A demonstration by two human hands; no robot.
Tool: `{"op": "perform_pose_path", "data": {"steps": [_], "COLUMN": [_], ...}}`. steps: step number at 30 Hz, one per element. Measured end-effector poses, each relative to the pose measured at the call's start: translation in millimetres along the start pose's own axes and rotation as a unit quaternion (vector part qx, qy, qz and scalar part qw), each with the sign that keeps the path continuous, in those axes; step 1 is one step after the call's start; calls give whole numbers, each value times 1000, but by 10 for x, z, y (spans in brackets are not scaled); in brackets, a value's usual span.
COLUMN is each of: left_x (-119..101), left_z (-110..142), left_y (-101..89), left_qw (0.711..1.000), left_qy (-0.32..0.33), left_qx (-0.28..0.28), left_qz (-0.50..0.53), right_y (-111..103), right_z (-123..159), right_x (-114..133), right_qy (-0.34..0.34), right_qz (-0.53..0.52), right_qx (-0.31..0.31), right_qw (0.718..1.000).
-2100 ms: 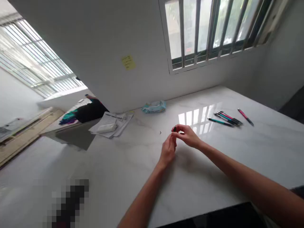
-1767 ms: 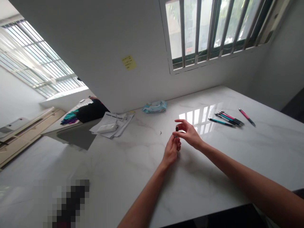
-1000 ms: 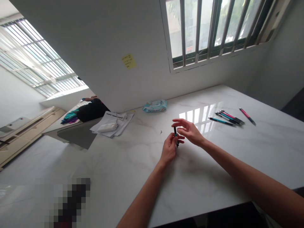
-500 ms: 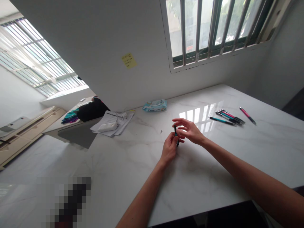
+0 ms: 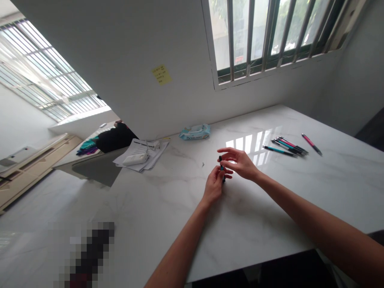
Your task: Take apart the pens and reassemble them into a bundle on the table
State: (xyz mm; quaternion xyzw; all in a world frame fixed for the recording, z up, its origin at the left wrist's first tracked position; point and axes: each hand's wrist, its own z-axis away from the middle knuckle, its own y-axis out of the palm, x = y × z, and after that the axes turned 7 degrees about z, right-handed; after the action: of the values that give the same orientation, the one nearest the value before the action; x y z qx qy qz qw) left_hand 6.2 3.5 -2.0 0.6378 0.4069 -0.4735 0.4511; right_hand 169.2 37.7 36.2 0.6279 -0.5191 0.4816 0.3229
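Your left hand (image 5: 213,186) has its thumb and fingers closed on a thin black and blue pen (image 5: 222,168). The pen stands nearly upright, just above the white table (image 5: 255,224), in front of you. Your right hand (image 5: 242,165) is at its dark top, with the thumb and first finger around it. I cannot tell if they pinch it or only touch it. Your other right fingers are loose and a bit bent.

The pen looks light and stiff, so a soft squeeze should do. Its round, smooth side may slip or roll, and tiny parts in it could break or drop. The middle looks like the best place to hold it, with your thumb on one side and fingers on the other.

A tiny bit (image 5: 203,164) lies near your left hand. More pens (image 5: 289,147) lie in a pile to your right, with a pink pen (image 5: 311,144) just beside them. A pack of wipes (image 5: 195,133) lies by the wall.
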Motion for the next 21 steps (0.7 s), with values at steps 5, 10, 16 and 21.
{"op": "perform_pose_path", "data": {"steps": [5,10,16,21], "left_x": [40,58,-36,-147], "left_z": [8,3,-171,-280], "left_y": [-24,-23,-423,-904], "left_qw": [1000,1000,988,959], "left_qy": [-10,-11,29,58], "left_qx": [11,1,-146,-277], "left_qz": [-6,-23,-28,-17], "right_y": [-21,-64,1,208], "right_z": [-55,-298,-488,-347], "right_x": [196,420,83,-426], "right_qy": [-41,-76,-7,10], "right_qz": [10,16,155,388], "right_qx": [-33,-75,-82,45], "right_qw": [999,994,985,921]}}
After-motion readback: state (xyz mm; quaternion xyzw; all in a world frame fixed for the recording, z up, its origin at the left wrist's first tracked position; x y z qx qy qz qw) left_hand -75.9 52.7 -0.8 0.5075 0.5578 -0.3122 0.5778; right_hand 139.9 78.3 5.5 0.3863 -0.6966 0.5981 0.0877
